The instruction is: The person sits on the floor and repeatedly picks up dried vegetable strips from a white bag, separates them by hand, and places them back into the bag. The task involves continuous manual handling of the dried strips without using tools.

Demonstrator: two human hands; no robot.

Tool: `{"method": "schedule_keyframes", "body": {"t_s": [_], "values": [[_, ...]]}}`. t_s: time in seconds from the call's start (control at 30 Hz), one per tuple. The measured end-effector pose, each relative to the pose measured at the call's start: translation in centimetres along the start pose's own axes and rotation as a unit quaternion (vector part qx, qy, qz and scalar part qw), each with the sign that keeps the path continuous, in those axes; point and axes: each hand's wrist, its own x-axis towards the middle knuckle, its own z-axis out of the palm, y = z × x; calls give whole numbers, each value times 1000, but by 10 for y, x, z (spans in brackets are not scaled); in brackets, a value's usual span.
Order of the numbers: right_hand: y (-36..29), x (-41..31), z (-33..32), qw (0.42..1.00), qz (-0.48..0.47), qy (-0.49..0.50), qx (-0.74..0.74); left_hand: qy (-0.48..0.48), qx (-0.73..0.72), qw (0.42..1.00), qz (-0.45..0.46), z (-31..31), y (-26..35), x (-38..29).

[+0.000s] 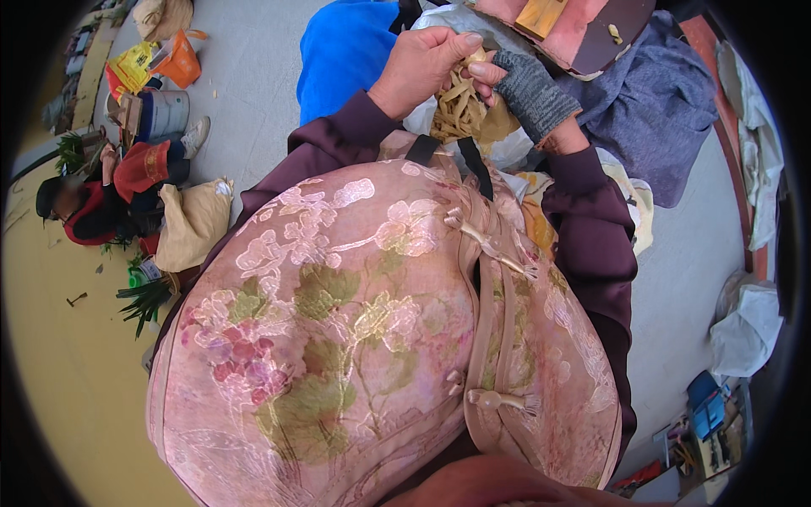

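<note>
My left hand [423,66] and my right hand [489,75] meet at the top centre. Between their fingertips they pinch a small pale yellowish piece [476,57], partly hidden by the fingers. A grey knitted wrist warmer [535,95] covers my right wrist and part of that hand. Just below the hands, a whitish plastic bag [418,117] holds a heap of tan, flat strips [457,108]; what they are made of I cannot tell. My floral padded vest [355,304] fills the middle of the view.
A wooden block [541,18] lies on a pink-covered surface [583,28] beyond my right hand. Blue fabric [345,57] is at left, grey-blue cloth [646,114] at right. Further left, a seated person [95,203] is near a bucket [166,114] and a tan sack [193,222].
</note>
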Motion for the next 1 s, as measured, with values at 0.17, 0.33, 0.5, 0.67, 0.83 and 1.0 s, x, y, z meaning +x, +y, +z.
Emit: {"method": "schedule_keyframes", "body": {"t_s": [0.17,0.33,0.5,0.67,0.83,1.0], "values": [[-18,-12,-11,999,-21,-31,-3,-89,-42,994,-39,-6,22,-10],[-18,-19,-11,986,-31,-117,112,-160,-31,986,-23,-10,36,-15],[-55,-42,-4,977,-12,-189,100,-175,-247,946,-115,-8,72,-58],[-51,-53,-6,985,-51,-158,41,-115,-411,885,-186,-17,85,-90],[2,-38,-88,918,-137,-10,372,-136,-373,917,-37,-70,92,-97],[7,-20,-12,944,-75,-96,307,-29,-302,944,-132,-50,40,-73]]}}
